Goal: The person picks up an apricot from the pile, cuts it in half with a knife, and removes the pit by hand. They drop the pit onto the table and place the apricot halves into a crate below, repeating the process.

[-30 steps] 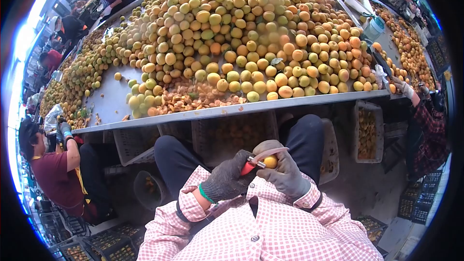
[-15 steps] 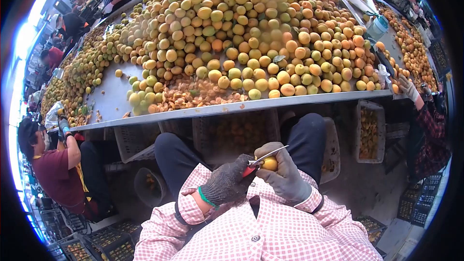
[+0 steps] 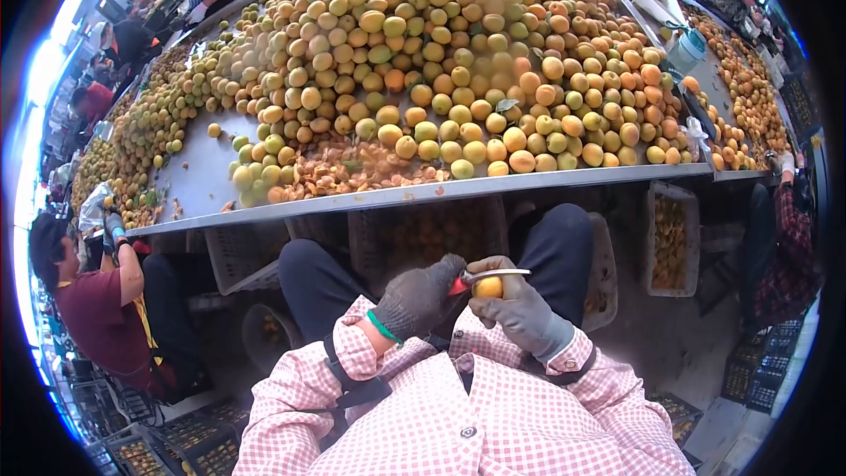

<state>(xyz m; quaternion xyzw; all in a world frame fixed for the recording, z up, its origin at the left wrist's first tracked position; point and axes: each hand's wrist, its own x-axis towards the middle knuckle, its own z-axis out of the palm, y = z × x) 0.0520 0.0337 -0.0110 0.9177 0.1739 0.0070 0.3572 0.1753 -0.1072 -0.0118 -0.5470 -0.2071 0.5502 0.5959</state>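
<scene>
My left hand (image 3: 416,302), in a dark knit glove with a green cuff edge, is closed on the red handle of a small curved tool (image 3: 458,285). The tool's metal blade (image 3: 499,273) reaches right, across the top of a yellow apricot (image 3: 487,287). Gloved in grey, my right hand (image 3: 522,308) grips that apricot between thumb and fingers. Both hands are close together above my lap, below the table edge. Whether the blade has cut into the fruit cannot be made out.
Heaped apricots (image 3: 388,26) lie on the metal table (image 3: 352,204), with cut pieces (image 3: 357,173) near its front edge. Crates (image 3: 673,242) and a bucket (image 3: 269,335) stand below. A co-worker (image 3: 101,308) sits at the left; another person's sleeve (image 3: 789,229) shows at the right.
The blade has swung from an upward slant to nearly level over the apricot. My left hand has shifted slightly and its wrist has risen. At the right, the co-worker's gloved hand has moved away from the table corner.
</scene>
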